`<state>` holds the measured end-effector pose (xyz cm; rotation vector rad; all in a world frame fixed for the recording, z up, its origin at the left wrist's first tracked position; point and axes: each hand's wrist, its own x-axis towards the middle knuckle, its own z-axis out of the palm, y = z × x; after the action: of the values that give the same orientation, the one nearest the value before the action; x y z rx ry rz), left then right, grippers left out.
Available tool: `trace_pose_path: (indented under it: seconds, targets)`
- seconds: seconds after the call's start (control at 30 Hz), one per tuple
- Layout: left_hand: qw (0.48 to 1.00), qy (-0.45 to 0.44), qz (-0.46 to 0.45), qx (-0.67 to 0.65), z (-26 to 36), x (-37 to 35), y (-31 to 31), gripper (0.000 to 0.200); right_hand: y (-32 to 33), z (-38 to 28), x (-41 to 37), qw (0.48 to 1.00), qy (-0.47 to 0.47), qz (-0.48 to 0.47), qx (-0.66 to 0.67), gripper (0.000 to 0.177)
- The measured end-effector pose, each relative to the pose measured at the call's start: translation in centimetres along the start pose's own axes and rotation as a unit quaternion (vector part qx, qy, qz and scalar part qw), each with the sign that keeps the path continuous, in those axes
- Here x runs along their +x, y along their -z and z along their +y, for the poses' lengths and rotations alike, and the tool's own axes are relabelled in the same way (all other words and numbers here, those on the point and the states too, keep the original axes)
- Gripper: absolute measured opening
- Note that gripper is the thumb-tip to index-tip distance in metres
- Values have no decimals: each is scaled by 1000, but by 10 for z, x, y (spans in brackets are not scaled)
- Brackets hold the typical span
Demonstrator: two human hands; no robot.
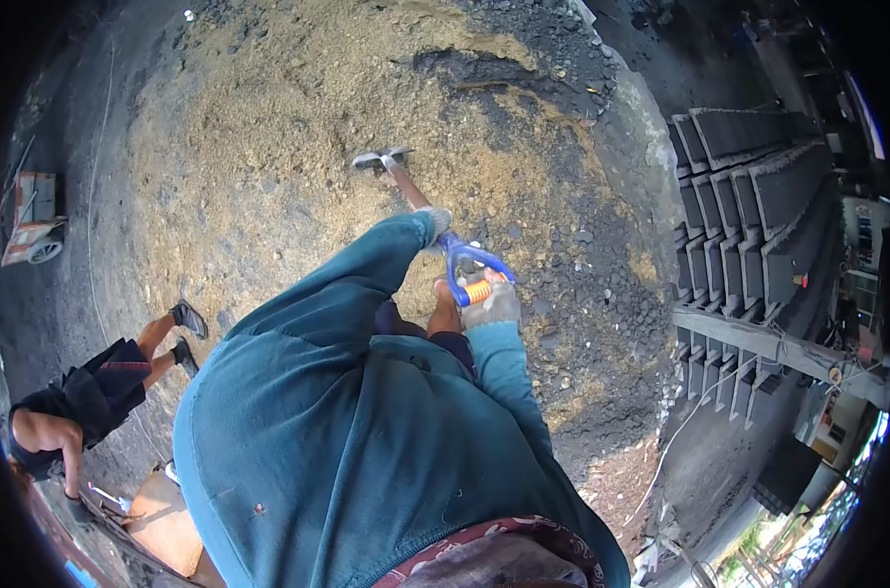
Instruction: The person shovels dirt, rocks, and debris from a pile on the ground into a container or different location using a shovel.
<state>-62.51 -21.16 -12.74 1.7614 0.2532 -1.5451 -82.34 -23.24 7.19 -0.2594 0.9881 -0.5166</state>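
A shovel [409, 186] with a blue D-shaped handle and an orange-yellow grip slants across the ground in front of me. My left hand [435, 221], in a pale grey glove, is closed around its shaft just below the blue part. Also gloved, my right hand [494, 303] wraps the orange grip at the handle's end. The metal blade [381, 157] touches a spread of yellowish sandy gravel [278, 118]; whether its edge is sunk in is hard to tell.
Another person [97, 392] in dark clothes stands at the left, beside a tan board [164, 519]. A wheeled cart [35, 218] sits farther left. On the right, dark slabs [749, 206] are stacked behind a beam [759, 343]. Dark lumps [592, 304] cover the ground nearby.
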Motion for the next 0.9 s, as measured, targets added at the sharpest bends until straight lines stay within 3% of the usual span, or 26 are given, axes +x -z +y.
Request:
trace_pose_path:
  seconds: [0.07, 0.13, 0.2, 0.27, 0.33, 0.47, 0.57, 0.7, 0.9]
  targets:
    - [996, -19, -61, 61, 11, -51, -46, 23, 9, -42, -48, 1000, 13, -8, 10, 13]
    - [989, -8, -144, 15, 9, -87, -104, 25, 18, -91, -100, 997, 79, 7, -25, 17]
    - [961, 15, -271, -48, -32, -38, -182, 17, -3, -113, -142, 981, 170, 45, -79, 21]
    - [925, 141, -277, -217, 2, -127, -201, 12, -23, -119, -169, 950, 274, 73, -132, 23]
    - [878, 105, -324, -337, 4, -154, -210, 6, -33, -111, -180, 943, 293, 62, -145, 25]
    - [904, 98, -326, -259, -4, -155, -153, 12, -35, -57, -188, 933, 302, 19, -194, 38]
    - [882, 71, -366, -287, -31, -145, -94, 11, -47, -24, -198, 912, 267, -10, -312, 45]
    - [868, 114, -325, -358, -58, -152, -24, 10, -54, 0, -202, 860, 270, -68, -427, 49]
    - [899, 146, -62, -408, -100, -113, 110, 20, -102, 26, -218, 841, 197, -188, -467, 38]
